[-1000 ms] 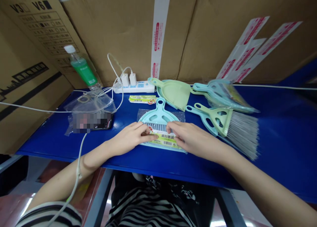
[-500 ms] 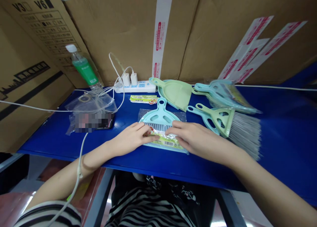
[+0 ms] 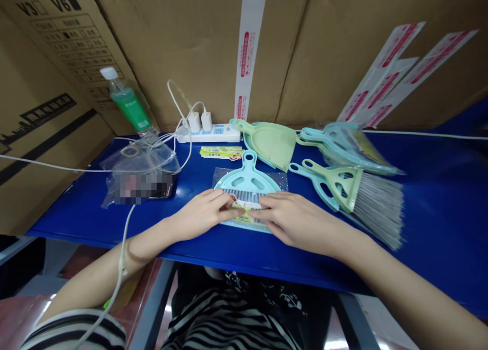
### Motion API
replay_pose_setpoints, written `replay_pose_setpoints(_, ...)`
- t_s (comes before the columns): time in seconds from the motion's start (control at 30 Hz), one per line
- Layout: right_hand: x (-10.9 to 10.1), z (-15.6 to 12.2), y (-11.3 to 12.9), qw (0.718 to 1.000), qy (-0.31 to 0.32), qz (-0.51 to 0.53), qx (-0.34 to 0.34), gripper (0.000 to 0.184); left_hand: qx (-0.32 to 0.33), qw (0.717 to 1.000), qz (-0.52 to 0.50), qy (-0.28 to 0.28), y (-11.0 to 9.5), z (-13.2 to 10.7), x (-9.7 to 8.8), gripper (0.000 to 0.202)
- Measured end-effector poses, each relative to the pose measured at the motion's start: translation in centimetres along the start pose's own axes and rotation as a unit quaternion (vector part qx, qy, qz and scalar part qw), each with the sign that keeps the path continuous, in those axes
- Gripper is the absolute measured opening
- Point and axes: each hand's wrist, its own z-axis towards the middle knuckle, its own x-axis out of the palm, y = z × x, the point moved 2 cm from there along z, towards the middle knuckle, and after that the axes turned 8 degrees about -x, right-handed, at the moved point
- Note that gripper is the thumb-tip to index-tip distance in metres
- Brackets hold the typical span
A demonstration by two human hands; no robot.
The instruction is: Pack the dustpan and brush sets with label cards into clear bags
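The left hand and right hand, fingers drawn in narrow, hold a printed label card across the bristles of a pale blue dustpan set, lying on a clear plastic bag near the blue desk's near edge.

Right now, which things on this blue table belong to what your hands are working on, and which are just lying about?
In use: left hand, right hand, light-blue dustpan, printed label, clear plastic sleeve.

Lying about: green dustpan, grey-bristled broom, bagged dustpan set, power strip, water bottle.
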Motion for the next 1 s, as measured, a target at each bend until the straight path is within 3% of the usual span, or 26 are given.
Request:
replay_pose_setpoints(0.47,-0.3,-0.6,-0.3,0.996,0.053,-0.002,0.078,0.039,-0.003,0.999,0.034,0.002,0.4,-0.1,-0.5,0.029)
replay_pose_setpoints(0.67,-0.8,-1.2,-0.7,0.989,0.097,-0.011,0.111,0.04,-0.031,0.999,0.013,0.005,1.3,-0.4,-0.9,0.032)
replay_pose_setpoints(1.0,-1.8,-2.5,-1.9,0.981,0.11,0.006,0.161,0.039,-0.091,0.995,-0.021,0.025,2.7,-1.0,-1.7,0.045)
